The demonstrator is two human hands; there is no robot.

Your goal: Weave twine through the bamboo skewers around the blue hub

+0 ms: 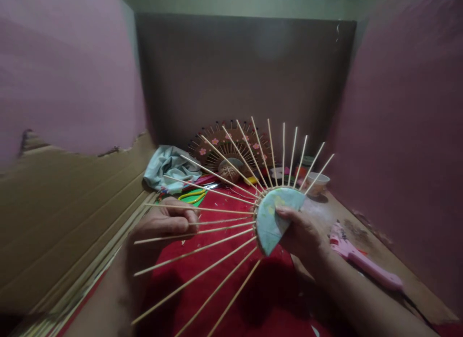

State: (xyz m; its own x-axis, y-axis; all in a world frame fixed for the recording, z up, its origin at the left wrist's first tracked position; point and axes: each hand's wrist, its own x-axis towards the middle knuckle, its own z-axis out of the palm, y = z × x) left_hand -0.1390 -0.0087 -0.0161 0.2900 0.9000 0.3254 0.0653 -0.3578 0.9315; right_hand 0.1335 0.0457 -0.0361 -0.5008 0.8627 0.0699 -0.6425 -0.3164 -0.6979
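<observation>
My right hand [302,233] grips a pale blue half-disc [272,216] from which several thin wooden sticks [213,209] fan outwards. My thumb lies across the face of the disc. My left hand [164,223] is curled around the sticks on the left of the fan, fingers pinched on one of them. The piece is held in the air above a red cloth [231,288].
A finished brown fan with pink flowers [231,141] leans against the back board. Near it lie a ball of twine [228,172], yellow-handled scissors [193,196], a light blue cloth [168,167] and a small bowl [317,183]. A pink glue gun [361,260] lies at the right.
</observation>
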